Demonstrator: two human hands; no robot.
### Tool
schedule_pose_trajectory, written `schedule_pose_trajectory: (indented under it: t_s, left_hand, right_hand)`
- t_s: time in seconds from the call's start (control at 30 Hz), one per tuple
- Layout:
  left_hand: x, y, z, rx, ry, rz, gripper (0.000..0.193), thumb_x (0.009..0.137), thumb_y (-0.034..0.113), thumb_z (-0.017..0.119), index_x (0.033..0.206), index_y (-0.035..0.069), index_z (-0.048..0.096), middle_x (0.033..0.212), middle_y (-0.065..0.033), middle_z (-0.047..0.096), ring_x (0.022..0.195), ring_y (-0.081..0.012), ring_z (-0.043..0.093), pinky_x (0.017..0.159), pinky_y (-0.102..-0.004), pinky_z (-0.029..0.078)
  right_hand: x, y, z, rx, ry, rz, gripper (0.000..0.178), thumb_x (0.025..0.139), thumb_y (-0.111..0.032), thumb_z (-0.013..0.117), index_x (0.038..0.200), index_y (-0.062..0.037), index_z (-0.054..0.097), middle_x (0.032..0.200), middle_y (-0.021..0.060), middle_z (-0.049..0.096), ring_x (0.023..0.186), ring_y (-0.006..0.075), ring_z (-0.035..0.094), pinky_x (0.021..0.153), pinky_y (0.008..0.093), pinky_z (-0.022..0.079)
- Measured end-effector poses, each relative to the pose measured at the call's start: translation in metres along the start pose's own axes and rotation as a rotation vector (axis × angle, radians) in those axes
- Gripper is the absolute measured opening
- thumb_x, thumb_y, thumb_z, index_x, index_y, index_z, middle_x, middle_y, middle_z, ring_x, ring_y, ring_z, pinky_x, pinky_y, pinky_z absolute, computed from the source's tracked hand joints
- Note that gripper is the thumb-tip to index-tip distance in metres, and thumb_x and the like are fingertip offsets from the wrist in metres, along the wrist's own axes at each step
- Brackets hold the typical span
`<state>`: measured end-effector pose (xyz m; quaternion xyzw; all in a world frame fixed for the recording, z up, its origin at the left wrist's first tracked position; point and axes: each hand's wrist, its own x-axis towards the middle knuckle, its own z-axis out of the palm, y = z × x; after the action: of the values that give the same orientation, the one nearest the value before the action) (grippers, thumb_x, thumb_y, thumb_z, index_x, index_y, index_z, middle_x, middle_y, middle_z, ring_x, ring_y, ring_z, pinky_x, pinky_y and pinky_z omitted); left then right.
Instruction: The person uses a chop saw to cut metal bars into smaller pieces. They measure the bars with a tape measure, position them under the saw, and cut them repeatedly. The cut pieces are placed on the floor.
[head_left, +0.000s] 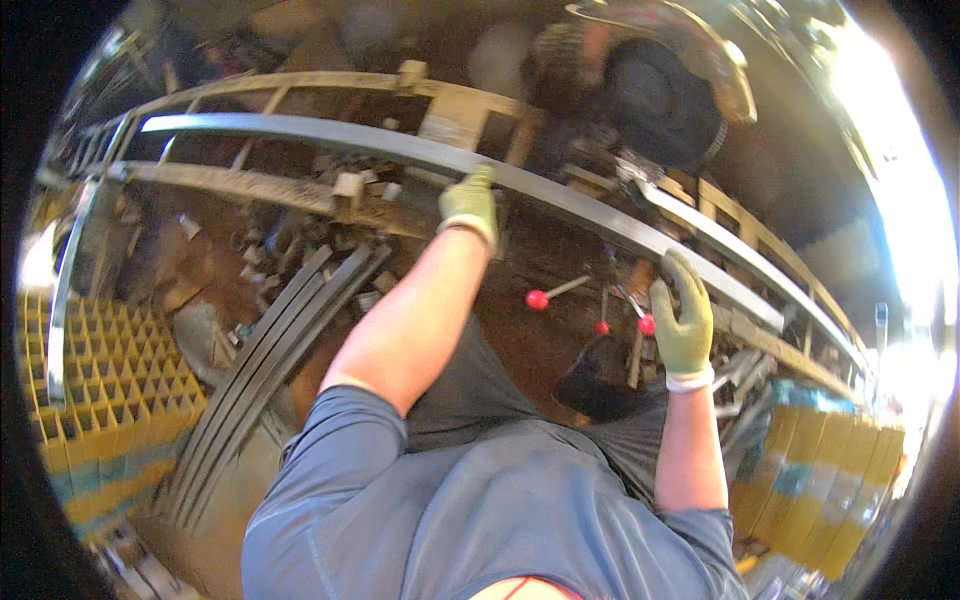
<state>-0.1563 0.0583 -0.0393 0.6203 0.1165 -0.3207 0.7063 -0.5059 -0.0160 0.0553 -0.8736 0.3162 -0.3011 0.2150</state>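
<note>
A long silver metal bar (pixel 350 137) lies slantwise across the bench from the far left to the right. My left hand (pixel 468 208), in a pale green glove, is closed on the near edge of this bar, left of its middle. Farther right, my right hand (pixel 685 318) wears a matching glove. Its fingers are up and slightly curled, with the thumb apart. The fingertips are at the bar's near edge; whether they press on it I cannot tell. Below the bar, between my hands, levers with red knobs (pixel 537 300) stick out toward me.
A machine with a large dark disc (pixel 660 95) under a curved guard stands beyond the bar. A wooden frame (pixel 250 185) and small offcuts (pixel 348 188) lie around it. Dark long profiles (pixel 290 360) lean at left, near a yellow gridded stack (pixel 110 370). Yellow bundles (pixel 830 470) stand at right.
</note>
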Motion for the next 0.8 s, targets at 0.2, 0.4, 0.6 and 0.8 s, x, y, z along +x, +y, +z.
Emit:
schedule_pose_trajectory:
  t_s: [0.2,0.4,0.6,0.8]
  left_hand:
    - [0.015,-0.005,-0.033,-0.256,-0.277,-0.09,0.044,0.095,0.034,0.091,0.129,0.01,0.078,0.113,-0.0071,0.075,0.102,-0.0278,0.069,0.096,-0.0466,0.061]
    - [-0.02,0.009,-0.062,-0.294,-0.434,-0.086,0.031,0.1,0.031,0.083,0.121,0.01,0.077,0.111,-0.0091,0.076,0.104,-0.0282,0.073,0.096,-0.0505,0.064]
    - [-0.057,0.022,-0.044,-0.365,-0.417,0.034,0.037,0.1,0.029,0.093,0.128,0.009,0.078,0.117,-0.0063,0.082,0.1,-0.0218,0.076,0.092,-0.0419,0.064]
    - [-0.114,0.031,-0.045,-0.42,-0.686,0.217,0.054,0.094,0.023,0.1,0.14,0.009,0.075,0.13,-0.0045,0.081,0.122,-0.0214,0.074,0.111,-0.0414,0.057]
  right_hand:
    - [0.007,0.06,-0.073,-0.475,0.076,-0.013,0.072,0.094,-0.034,0.093,0.155,-0.0039,0.069,0.159,0.0193,0.068,0.151,0.0399,0.058,0.132,0.0523,0.038]
    - [-0.006,0.101,-0.125,-0.466,-0.179,0.039,0.073,0.094,-0.04,0.086,0.156,-0.005,0.069,0.151,0.0236,0.073,0.141,0.0446,0.066,0.126,0.0544,0.047]
    - [-0.039,0.134,-0.149,-0.578,-0.06,-0.046,0.069,0.098,-0.04,0.086,0.155,-0.0057,0.069,0.147,0.0215,0.074,0.138,0.0459,0.064,0.123,0.0551,0.046]
    - [-0.079,0.137,-0.196,-0.525,-0.026,0.045,0.078,0.107,-0.061,0.074,0.16,-0.0037,0.065,0.157,0.0223,0.068,0.147,0.0428,0.06,0.126,0.053,0.043]
